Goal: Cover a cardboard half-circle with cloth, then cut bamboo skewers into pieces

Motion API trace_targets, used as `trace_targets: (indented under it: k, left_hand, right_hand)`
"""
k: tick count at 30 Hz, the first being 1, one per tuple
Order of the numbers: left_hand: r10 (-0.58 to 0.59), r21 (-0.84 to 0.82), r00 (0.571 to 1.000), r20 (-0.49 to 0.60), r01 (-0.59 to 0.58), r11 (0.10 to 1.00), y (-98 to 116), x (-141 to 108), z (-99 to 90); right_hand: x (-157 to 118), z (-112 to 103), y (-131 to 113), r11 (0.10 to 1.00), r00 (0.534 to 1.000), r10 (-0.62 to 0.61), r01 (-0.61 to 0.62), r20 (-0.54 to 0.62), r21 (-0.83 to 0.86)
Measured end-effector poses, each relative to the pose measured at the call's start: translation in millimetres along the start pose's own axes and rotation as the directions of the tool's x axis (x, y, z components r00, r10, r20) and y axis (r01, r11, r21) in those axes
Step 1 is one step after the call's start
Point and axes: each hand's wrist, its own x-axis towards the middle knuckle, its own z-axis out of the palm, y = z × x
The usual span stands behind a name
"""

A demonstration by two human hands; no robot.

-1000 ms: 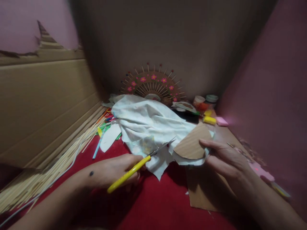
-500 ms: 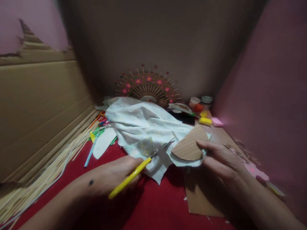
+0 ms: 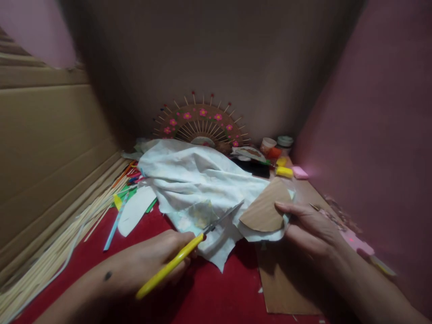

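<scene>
Clock positions are taken from the card, seen from the head camera.

Red cover (image 3: 222, 294): underlies the work, chiefly from 6 to 9 o'clock. Cloth (image 3: 199, 175): pale, rumpled, the bulk at 10 o'clock; a ragged corner hangs at 8. Sticks (image 3: 50, 258): a long bundle at 9 o'clock, well apart. Fan (image 3: 203, 112): flowered, upright behind the cloth between 10 and 11. Sheet (image 3: 276, 283): flat brown board, between 5 and 6, partly in shadow.

Right hand (image 3: 307, 229): between 3 and 4 o'clock. Thumb lies on the card, fingers behind; card and cloth are pinched together with no gap evident. Left hand (image 3: 162, 252): at 8 o'clock, curled round the yellow handles of the scissors; most fingers are hidden.

Card (image 3: 265, 209): held in the right hand, lying against the cloth, which projects past its lower edge. Scissors (image 3: 185, 252): blades appear nearly together, tip just short of the card at 9 o'clock. Whether cloth lies between them cannot be told.

Yellow block (image 3: 284, 172): 1 o'clock. Pink block (image 3: 299, 172): 2 o'clock.

Finding: the step in hand is judged to be trimming cloth around the card. A further cut would call for parted blades, a taut cloth edge and an even border, clear of the card and right fingers.
</scene>
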Motion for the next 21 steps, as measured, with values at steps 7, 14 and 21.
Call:
trace_targets:
  k: [7, 14, 21]
  left_hand:
    - [-0.011, 0.112, 0.997, -0.077, 0.02, 0.993, 21.7, -5.3, -2.3]
    - [-0.011, 0.142, 0.994, -0.106, 0.026, 0.99, 14.3, 1.7, 3.9]
    - [0.064, 0.1, 0.993, -0.1, -0.054, 0.994, 4.4, 10.2, 7.1]
  right_hand:
    - [-3.8, -1.1, 0.6, 0.999, 0.999, -0.032, 0.032, 0.003, -0.007]
    - [-4.6, -0.6, 2.6, 1.0, 0.999, -0.018, 0.018, 0.046, -0.002]
    - [-5.3, -1.1, 4.3, 0.999, 0.998, 0.004, -0.006, 0.057, 0.034]
